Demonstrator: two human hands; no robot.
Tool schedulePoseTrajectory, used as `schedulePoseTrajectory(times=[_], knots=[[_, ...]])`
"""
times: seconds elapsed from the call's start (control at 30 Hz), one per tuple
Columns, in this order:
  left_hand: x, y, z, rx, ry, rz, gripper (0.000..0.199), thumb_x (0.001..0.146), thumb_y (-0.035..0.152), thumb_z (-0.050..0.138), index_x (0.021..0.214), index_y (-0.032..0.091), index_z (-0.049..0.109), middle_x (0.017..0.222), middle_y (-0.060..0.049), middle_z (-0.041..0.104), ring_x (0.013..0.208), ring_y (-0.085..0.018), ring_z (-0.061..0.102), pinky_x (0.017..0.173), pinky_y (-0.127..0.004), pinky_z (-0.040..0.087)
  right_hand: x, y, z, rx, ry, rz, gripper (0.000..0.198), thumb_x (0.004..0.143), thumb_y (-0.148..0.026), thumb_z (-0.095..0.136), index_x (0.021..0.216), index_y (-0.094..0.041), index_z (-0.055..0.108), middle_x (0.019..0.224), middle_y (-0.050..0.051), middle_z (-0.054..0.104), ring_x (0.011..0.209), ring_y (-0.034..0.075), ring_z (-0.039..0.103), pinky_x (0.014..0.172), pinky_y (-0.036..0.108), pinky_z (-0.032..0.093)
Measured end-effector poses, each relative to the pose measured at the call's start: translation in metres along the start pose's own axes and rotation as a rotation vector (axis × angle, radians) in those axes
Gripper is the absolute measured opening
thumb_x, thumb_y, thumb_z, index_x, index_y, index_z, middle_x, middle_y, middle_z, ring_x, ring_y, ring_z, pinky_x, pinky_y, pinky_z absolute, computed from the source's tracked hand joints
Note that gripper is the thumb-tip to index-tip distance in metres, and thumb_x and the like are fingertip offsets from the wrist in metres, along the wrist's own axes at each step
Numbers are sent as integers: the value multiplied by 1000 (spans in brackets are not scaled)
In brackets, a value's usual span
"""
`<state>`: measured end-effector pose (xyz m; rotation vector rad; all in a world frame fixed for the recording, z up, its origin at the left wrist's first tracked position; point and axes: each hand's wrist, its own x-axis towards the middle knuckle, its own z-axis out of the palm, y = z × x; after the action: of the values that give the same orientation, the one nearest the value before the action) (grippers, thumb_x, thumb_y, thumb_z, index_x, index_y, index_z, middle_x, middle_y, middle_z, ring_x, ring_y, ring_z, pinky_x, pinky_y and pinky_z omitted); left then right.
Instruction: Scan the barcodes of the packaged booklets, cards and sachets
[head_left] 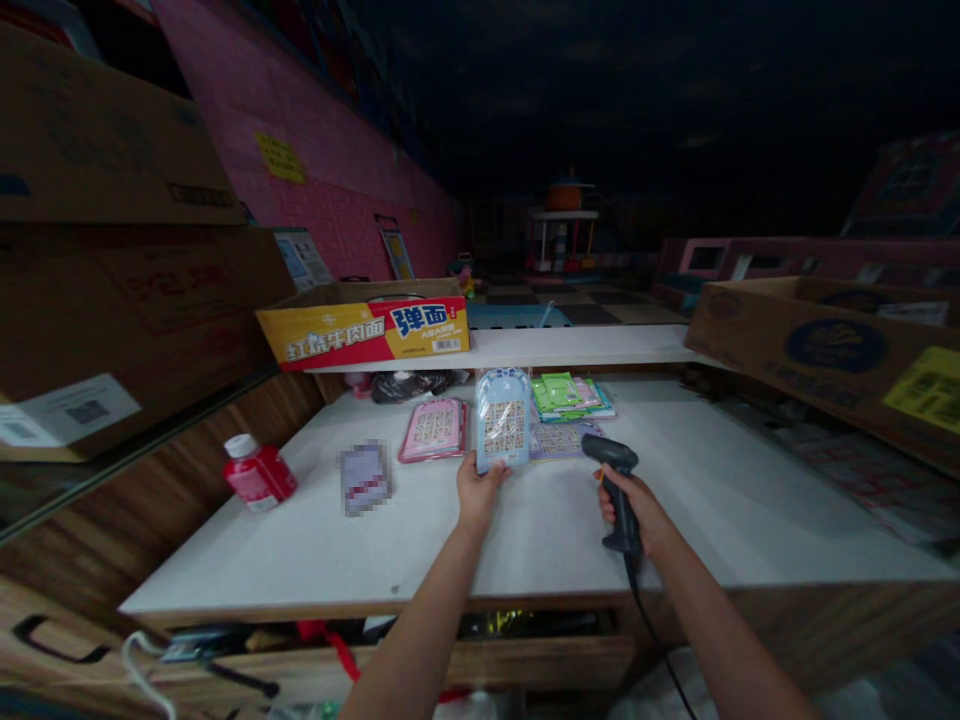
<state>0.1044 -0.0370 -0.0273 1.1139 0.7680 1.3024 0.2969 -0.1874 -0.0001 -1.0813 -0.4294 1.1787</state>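
So, here's the desk right now:

left hand: the left hand has its fingers clamped on the bottom edge of a light blue blister-pack toy, standing it upright on the white tabletop, printed face toward the camera.

right hand: the right hand is wrapped shut around the grip of a black barcode scanner, cord trailing off the near edge. The scanner head sits just right of the pack, close but apart.

step: looks like mid-scan to me, pack presented and scanner raised beside it.

next move: I'd guess the scanner head needs aiming square at the pack's barcode; can't tell which face carries it.

waiting pile: a pink pack lies flat left of the blue one, green packs far right behind it.

other stuff: red bottle near the left edge, a yellow-and-red noodle carton on the far shelf.
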Motion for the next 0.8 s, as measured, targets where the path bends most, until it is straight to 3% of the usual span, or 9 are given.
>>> schedulePoseTrajectory(times=[0.2, 0.4, 0.53, 0.67, 0.8], knots=[[1, -5, 1, 44, 65, -10, 40, 66, 28, 74, 101, 14, 59, 99, -9, 71, 84, -24, 71, 73, -39, 61, -16, 18, 35, -256, -60, 24, 40, 69, -50, 76, 83, -18, 58, 49, -3, 57, 36, 10, 49, 33, 20, 38], [4, -8, 4, 162, 151, -22, 33, 67, 17, 69, 98, 13, 61, 93, -8, 71, 78, -21, 71, 70, -37, 62, -20, 19, 42, -307, -100, 27, 39, 68, -52, 75, 77, -19, 55, 47, -3, 56, 35, 11, 48, 32, 20, 38], [3, -7, 4, 139, 131, -24, 31, 69, 21, 69, 97, 14, 60, 95, -8, 71, 81, -23, 71, 72, -39, 62, -23, 12, 45, -298, -95, 45, 38, 67, -50, 76, 75, -19, 56, 47, -4, 55, 34, 10, 47, 31, 21, 36], [2, -4, 3, 111, 111, -32, 32, 68, 22, 71, 96, 14, 58, 97, -9, 71, 81, -24, 71, 72, -40, 62, -16, 5, 37, -267, -69, 32, 37, 69, -49, 76, 78, -18, 59, 48, -3, 55, 35, 10, 46, 32, 20, 37], [2, -4, 2, 98, 107, -42, 34, 67, 22, 73, 98, 15, 59, 97, -9, 71, 83, -24, 71, 71, -39, 62, 1, -3, 9, -99, -72, 46, 39, 67, -47, 78, 83, -17, 61, 51, -3, 55, 39, 9, 47, 35, 19, 38]])
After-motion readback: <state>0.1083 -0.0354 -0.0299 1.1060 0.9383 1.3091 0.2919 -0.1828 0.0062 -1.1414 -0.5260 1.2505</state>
